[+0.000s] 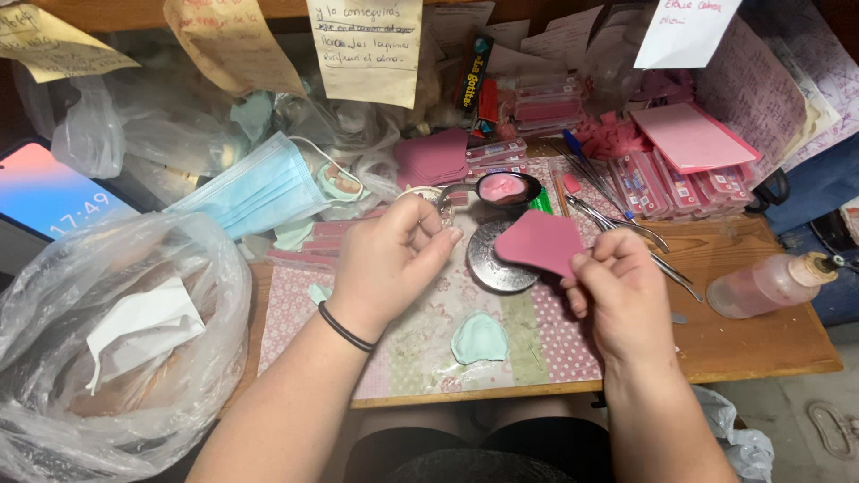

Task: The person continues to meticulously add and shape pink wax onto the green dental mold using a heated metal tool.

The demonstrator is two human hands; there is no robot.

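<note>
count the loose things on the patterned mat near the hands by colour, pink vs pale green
pink: 1, the pink wax sheet pinched in the right hand
pale green: 2, the dental cast on the patterned mat and a small green fragment beside the left hand
total: 3

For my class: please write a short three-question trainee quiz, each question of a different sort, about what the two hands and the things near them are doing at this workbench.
1. True or false: the right hand holds a pink wax sheet.
2. Which lies on the patterned mat nearest the person? A) blue face mask B) pale green cast C) plastic bottle
3. Fill in: the left hand grips the handle of a small ___ containing pink material.

Key: 1 true; 2 B; 3 spoon.
</note>
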